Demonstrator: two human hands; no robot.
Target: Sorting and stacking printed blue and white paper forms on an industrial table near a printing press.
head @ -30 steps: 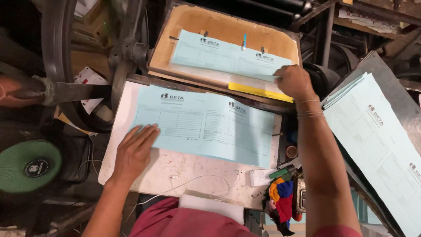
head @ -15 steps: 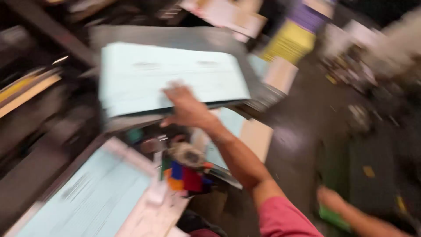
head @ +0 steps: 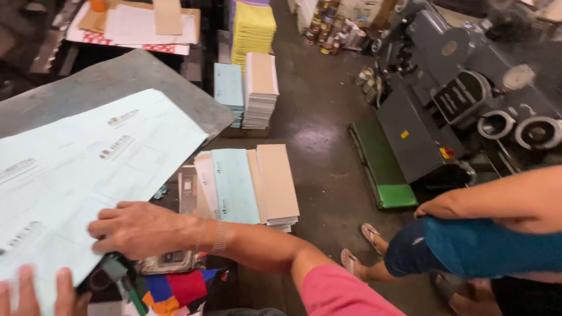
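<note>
The left hand [head: 38,291] shows only at the bottom edge, fingers spread flat under the near corner of the pale blue printed sheets [head: 82,175]; it grips nothing that can be seen. Just to its right, the right hand [head: 143,228] lies palm down on the same sheets, fingers stretched out and loosely open, pressing rather than clasping. The sheets spread away above and to the left of both hands, across a slanted grey counter [head: 134,76]. Below the right wrist sits a bundle of coloured cloth [head: 175,289] in red, blue and orange. To the right of the forearm, on the floor, lie low piles of blue and tan paper [head: 252,181], and beyond them stand taller stacks of white paper [head: 260,88] and yellow paper [head: 253,29]. Farther right a dark grey printing machine [head: 462,88] stands with a green step at its foot. At the far right another person [head: 486,234] in blue shorts and sandals bends forward.
</note>
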